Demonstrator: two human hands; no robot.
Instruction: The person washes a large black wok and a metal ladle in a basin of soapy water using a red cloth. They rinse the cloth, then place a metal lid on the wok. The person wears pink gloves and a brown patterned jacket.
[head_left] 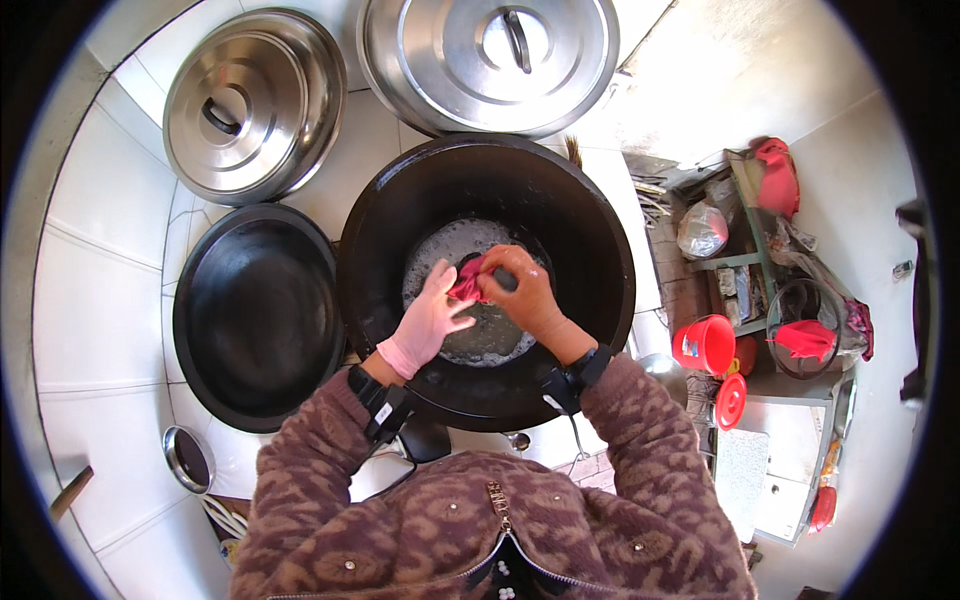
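Note:
A dark red cloth [468, 280] is bunched between my two hands over a large black wok [390, 230]. Cloudy, foamy water [490, 335] lies in the bottom of the wok. My left hand [425, 318], in a pale pink glove, grips the cloth's left side with some fingers spread. From the right, my right hand [528, 298] is closed on the cloth, its fingers curled inward. The lower folds of the cloth are partly hidden by my fingers.
Two steel lids, a smaller one [262, 105] and a larger one [440, 55], rest behind the wok. A second black pan [260, 310] sits at left, near a small metal bowl [188, 460]. At right are a red bucket [706, 345] and a cluttered shelf [725, 262].

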